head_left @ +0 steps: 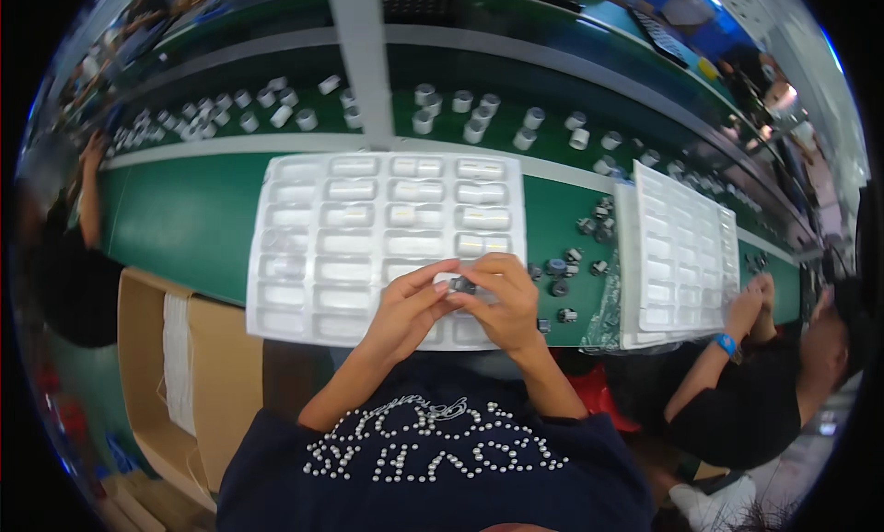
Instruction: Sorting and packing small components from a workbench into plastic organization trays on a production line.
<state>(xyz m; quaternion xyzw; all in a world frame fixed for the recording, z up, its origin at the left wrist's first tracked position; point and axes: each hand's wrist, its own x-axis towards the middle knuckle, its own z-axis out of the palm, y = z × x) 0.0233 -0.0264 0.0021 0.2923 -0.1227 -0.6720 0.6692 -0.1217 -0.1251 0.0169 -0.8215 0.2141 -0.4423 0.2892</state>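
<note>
Above the near edge of a white plastic tray (256, 256), my two hands meet around a small part. My left hand (403, 309) is closed with thumb and fingers on its white cylinder (446, 279). At the cylinder's right end, my right hand (505, 304) pinches a dark grey piece (462, 284). Fingers cover much of both, so I cannot tell how far they are joined. White cylinders (482, 219) lie in several pockets of the tray's right-hand columns; many left-hand pockets hold none.
Loose dark and silver parts (558, 267) lie right of the tray, beside clear plastic wrap (605, 316) and stacked white trays (681, 256). White cylinders (423, 121) stand along the far green strip behind a post (361, 63). A cardboard box (216, 375) is at left; co-workers sit on both sides.
</note>
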